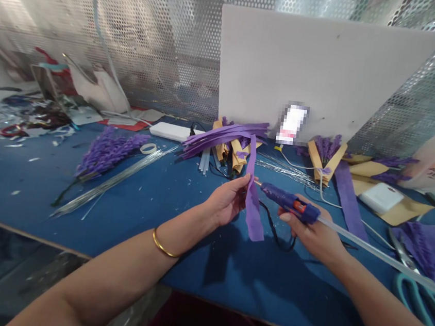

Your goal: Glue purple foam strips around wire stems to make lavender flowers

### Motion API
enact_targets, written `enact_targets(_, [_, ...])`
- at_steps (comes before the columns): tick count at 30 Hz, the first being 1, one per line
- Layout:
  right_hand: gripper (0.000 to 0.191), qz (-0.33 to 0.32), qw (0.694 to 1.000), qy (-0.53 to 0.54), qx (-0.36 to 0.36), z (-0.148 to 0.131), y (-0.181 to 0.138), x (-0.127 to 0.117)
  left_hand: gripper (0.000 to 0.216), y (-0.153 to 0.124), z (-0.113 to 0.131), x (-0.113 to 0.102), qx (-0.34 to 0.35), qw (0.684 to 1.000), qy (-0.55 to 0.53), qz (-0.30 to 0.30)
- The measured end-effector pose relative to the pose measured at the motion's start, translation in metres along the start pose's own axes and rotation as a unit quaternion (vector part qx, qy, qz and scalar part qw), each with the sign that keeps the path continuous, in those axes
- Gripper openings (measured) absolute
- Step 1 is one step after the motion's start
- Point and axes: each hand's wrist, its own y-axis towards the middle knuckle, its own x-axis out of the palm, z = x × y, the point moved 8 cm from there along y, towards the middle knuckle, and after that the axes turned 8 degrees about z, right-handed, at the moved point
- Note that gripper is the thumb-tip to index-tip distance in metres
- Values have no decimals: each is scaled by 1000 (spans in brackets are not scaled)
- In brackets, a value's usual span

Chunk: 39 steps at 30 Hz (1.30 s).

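Note:
A purple strip [253, 208] hangs from my left hand [233, 198], its upper part pinched between thumb and fingers. My right hand [312, 227] is wrapped round a dark blue hot glue gun [276, 194], and a long pale glue stick [379, 255] runs out of the back of the gun. The nozzle points left and is close to the strip, near my left fingertips; whether it touches cannot be made out. Behind my hands, a stack of purple strips [224, 135] lies across small tan-wrapped lavender bunches [239, 157].
Lavender stems [110, 151] and thin wires [118, 181] lie left, near a white power strip [170, 131]. A blurred phone [292, 123] leans on a white board [320, 70]. At right are a white box [381, 197], a tan-wrapped bunch [324, 159] and scissors [405, 255].

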Motion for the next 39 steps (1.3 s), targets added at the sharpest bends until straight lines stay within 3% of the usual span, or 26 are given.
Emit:
enact_targets(13, [31, -8, 1000, -23, 18, -7, 0, 1, 13, 1, -2, 0, -2, 1000, 3, -14])
enact_targets(39, [31, 18, 995, -87, -40, -8, 2, -5, 14, 1, -2, 0, -3, 1000, 15, 4])
